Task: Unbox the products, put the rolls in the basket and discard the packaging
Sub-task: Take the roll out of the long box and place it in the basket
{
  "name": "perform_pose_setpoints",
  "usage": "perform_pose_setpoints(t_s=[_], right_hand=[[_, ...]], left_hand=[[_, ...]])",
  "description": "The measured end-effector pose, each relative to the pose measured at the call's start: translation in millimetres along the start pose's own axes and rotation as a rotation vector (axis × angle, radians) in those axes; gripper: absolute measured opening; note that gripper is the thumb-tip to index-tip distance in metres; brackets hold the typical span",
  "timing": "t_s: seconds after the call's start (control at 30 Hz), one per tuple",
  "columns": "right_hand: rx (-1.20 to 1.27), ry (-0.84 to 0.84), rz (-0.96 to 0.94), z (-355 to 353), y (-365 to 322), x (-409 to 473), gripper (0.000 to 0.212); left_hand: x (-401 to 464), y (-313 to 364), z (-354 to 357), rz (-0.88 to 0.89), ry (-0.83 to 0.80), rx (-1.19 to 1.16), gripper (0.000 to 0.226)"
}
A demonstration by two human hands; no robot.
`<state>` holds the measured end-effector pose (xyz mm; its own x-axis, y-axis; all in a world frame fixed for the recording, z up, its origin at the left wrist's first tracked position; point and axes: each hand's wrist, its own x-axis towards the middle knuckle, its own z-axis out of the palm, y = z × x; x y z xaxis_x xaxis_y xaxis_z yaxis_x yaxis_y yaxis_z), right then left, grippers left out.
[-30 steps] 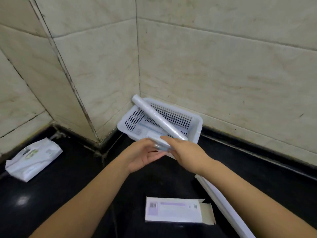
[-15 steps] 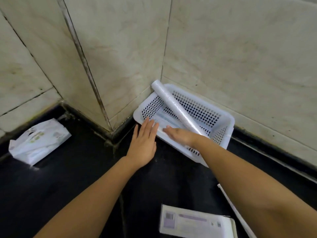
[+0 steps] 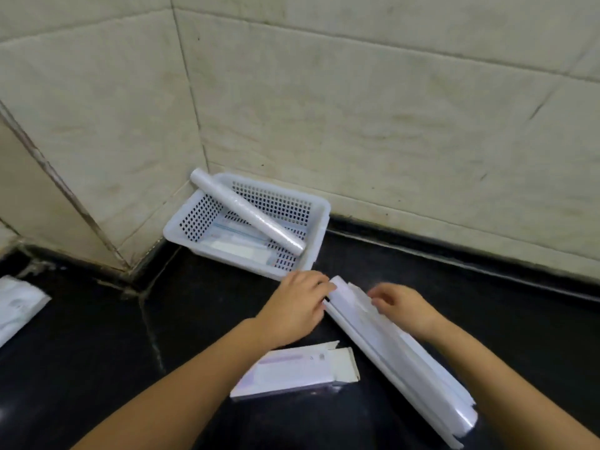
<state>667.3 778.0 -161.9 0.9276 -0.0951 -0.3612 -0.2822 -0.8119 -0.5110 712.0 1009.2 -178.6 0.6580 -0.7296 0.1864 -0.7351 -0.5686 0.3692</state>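
Black worktop, glossy, set into a corner of beige tiled wall. White perforated basket, far centre, pushed into the wall corner; holds one roll wrapped in clear film, lying tilted, its far end propped on the basket's far-left rim, its near end down inside by the right wall; flat white packets with blue print lie under it on the basket floor. Long white box, right of centre, lying diagonally from just near the basket toward the near right edge, flaps open at its far end, a shiny roll end showing at its near end. Left hand, fingers bent and close together, tips touching the far left corner of the long box. Right hand, fingers curled over the box's open top flap; motion blur, so whether they pinch it cannot be told. Short white carton with purple print, one end flap open, lying flat near centre, just left of the long box. White plastic pouch, far left edge, partly out of view, well apart from the rest.
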Motion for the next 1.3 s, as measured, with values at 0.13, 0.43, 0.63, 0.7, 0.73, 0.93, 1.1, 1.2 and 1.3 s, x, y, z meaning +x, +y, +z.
perform_pose_setpoints(t_s=[0.13,0.43,0.63,0.7,0.73,0.93,1.1,1.2,1.3], right_hand=[[-0.176,0.001,0.106,44.9,48.4,-43.1,0.054],[-0.147,0.029,0.122,58.3,75.0,-58.0,0.067],[-0.166,0.152,0.264,18.4,101.6,-51.5,0.063],[-0.162,0.212,0.281,0.5,104.2,-45.2,0.060],[-0.162,0.234,0.265,-8.0,101.3,-41.0,0.058],[-0.094,0.321,-0.032,-35.1,21.1,-3.1,0.059],[-0.031,0.337,-0.356,-32.3,-92.1,41.6,0.060],[-0.044,0.310,-0.451,-10.9,-156.0,75.3,0.063],[-0.123,0.277,-0.482,23.0,-198.9,109.5,0.064]], left_hand=[[14.6,58.5,46.3,0.064,-0.326,0.090,0.038],[12.2,86.8,81.0,-0.035,-0.454,0.288,0.025],[-8.5,84.4,71.7,0.143,-0.529,0.151,0.024],[-17.3,83.3,65.3,0.165,-0.495,0.087,0.027],[-19.8,80.9,60.8,0.159,-0.465,0.059,0.033],[-14.5,8.1,3.5,-0.097,0.003,0.028,0.043],[-23.9,-91.7,-35.0,-0.481,0.024,0.226,0.043],[-29.1,-126.6,-31.3,-0.473,-0.091,0.241,0.042],[-28.4,-139.3,-25.3,-0.423,-0.051,0.234,0.041]])
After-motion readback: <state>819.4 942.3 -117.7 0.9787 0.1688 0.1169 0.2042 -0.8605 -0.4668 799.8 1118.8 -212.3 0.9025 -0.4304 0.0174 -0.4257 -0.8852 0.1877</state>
